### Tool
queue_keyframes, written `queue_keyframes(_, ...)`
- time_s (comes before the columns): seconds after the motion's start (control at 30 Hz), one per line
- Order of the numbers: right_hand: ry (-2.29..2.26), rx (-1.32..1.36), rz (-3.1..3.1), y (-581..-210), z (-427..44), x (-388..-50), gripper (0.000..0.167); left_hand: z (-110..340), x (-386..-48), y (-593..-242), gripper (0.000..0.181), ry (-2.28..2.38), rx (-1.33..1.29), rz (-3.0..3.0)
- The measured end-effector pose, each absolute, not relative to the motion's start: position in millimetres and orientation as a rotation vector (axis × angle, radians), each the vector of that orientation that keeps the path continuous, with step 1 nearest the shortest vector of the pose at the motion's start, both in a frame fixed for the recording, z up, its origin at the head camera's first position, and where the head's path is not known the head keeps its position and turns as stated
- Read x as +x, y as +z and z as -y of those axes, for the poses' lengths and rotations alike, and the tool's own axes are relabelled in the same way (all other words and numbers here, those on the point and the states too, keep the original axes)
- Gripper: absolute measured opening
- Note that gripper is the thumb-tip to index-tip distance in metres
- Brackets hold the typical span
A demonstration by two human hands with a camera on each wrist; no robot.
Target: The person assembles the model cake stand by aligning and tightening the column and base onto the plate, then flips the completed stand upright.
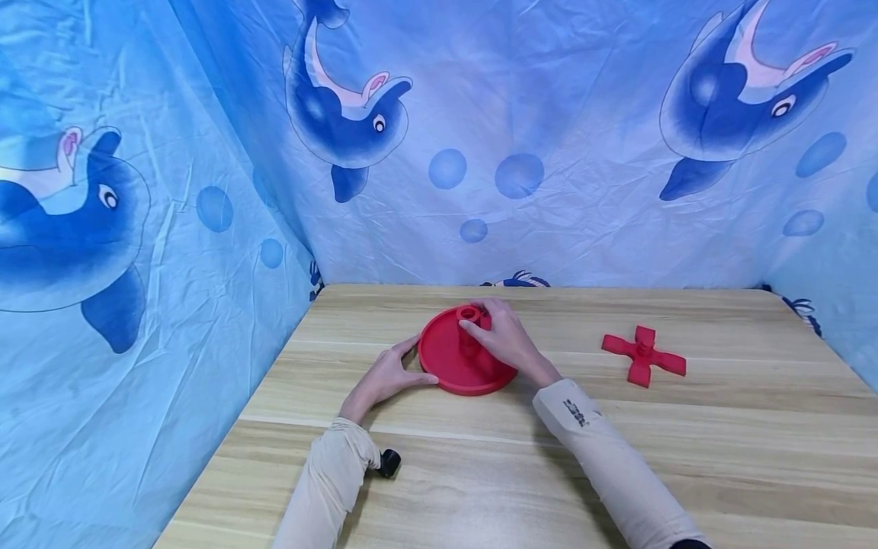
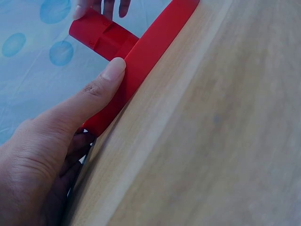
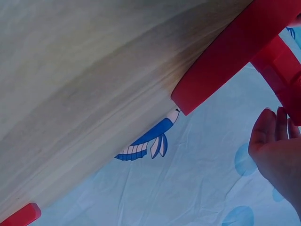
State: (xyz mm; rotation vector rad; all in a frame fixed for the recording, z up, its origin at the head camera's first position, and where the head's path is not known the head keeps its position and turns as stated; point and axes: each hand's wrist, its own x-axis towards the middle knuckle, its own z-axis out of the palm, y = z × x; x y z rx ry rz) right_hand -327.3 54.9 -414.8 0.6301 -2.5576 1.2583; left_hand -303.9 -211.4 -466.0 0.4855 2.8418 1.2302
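Observation:
A round red tray (image 1: 442, 357) with a low raised rim lies flat on the table. From its middle rises a red hollow post (image 1: 469, 347), upright, with a round opening on top. My left hand (image 1: 389, 376) holds the tray's near-left rim, thumb (image 2: 114, 70) against the outer side and fingers further round the edge. At the post's upper end is my right hand (image 1: 509, 339), gripping it between thumb and fingers. The left wrist view shows the post (image 2: 101, 36) meeting the tray; its foot is hidden by the rim.
To the right on the wooden table (image 1: 741, 427) lies a red cross-shaped piece (image 1: 643, 357) with four flared arms and a short peg at its centre. A small black camera (image 1: 389, 463) sits at the left wrist. Blue dolphin-print cloth (image 1: 583, 229) hangs behind and beside the table.

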Motion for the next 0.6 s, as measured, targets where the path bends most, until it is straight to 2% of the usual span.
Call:
queue_keyframes(0.37,1.227,0.668,2.563,-413.5,-54.9,-325.1,0.050,211.4,-303.5,-466.1,0.105,1.229,0.496,-2.843)
queue_keyframes(0.6,1.223,0.580,2.576,-413.8,-52.3,-326.2,0.056,212.0,-302.8,-465.4,0.104,1.222,0.492,-2.839)
